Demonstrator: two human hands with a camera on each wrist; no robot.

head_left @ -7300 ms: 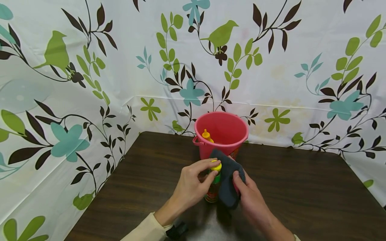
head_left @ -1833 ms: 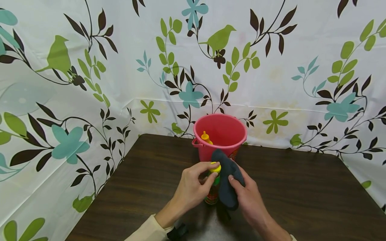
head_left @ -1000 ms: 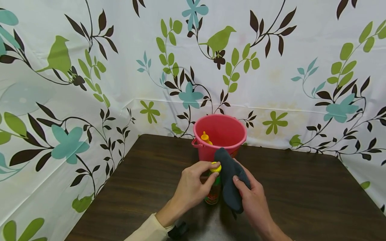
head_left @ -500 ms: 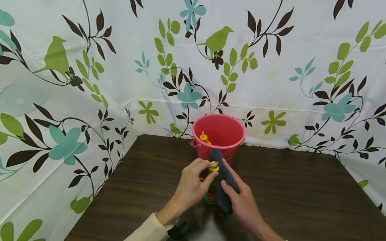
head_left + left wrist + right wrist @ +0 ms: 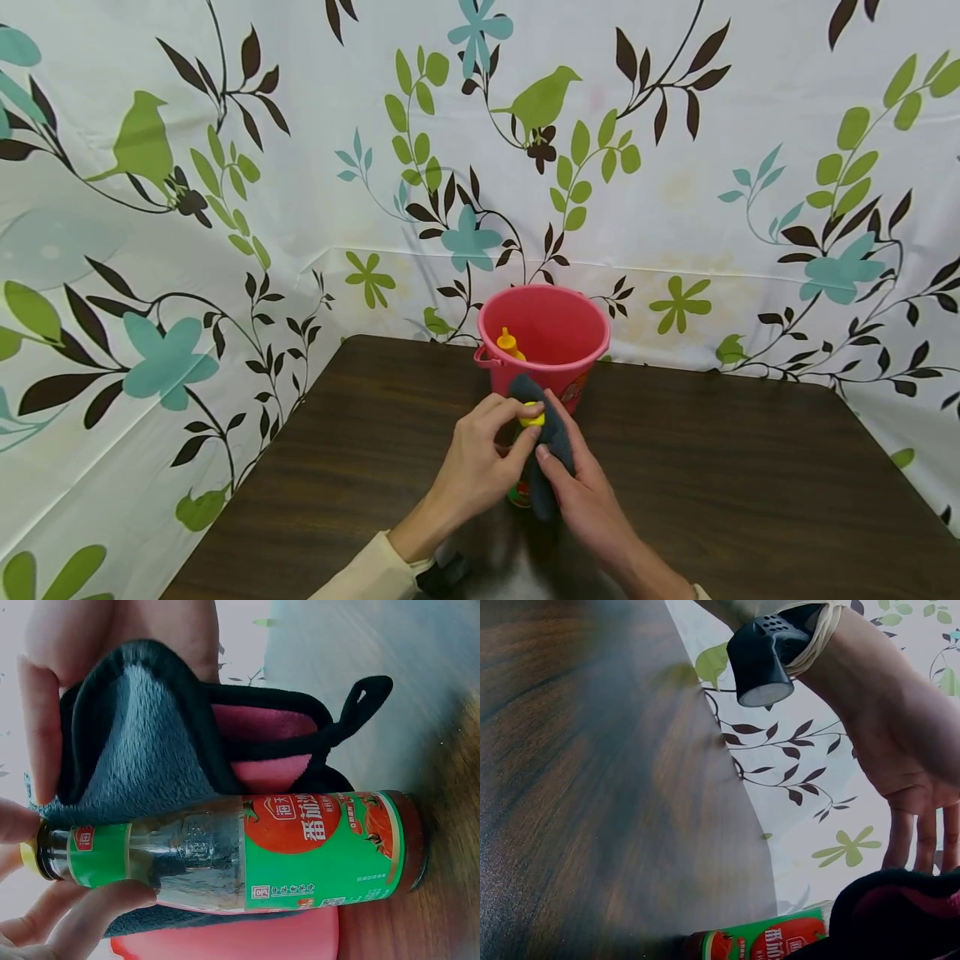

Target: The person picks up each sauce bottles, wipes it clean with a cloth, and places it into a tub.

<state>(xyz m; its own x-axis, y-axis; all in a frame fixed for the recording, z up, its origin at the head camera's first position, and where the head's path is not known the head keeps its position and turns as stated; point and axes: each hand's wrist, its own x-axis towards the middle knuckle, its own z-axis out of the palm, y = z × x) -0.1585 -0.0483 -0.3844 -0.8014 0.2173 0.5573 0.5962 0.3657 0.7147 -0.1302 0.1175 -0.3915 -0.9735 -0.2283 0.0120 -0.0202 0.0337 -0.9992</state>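
Note:
A glass tomato sauce bottle [image 5: 322, 859] with a green and red label stands upright on the dark wood table [image 5: 720, 467]. My left hand [image 5: 476, 458] pinches its yellow cap [image 5: 533, 414] between thumb and fingers. In my right hand [image 5: 596, 504] is a grey plush cloth [image 5: 154, 731] with black edging, a pink underside and a small black loop. The cloth lies along the right side of the bottle and, in the head view, covers much of it. The right wrist view shows just the lower part of the bottle, beside the dark edge of the cloth.
Just behind the bottle, a pink bucket [image 5: 558, 333] stands near the table's far edge. A yellow bottle with a nozzle top [image 5: 507, 342] is inside it. A white curtain [image 5: 315, 167] with leaves and birds hangs behind and to the left.
Over the last second, my right hand has moved left with the cloth, which now overlaps more of the bottle. My left hand keeps its pinch on the cap, and the bucket has stayed put.

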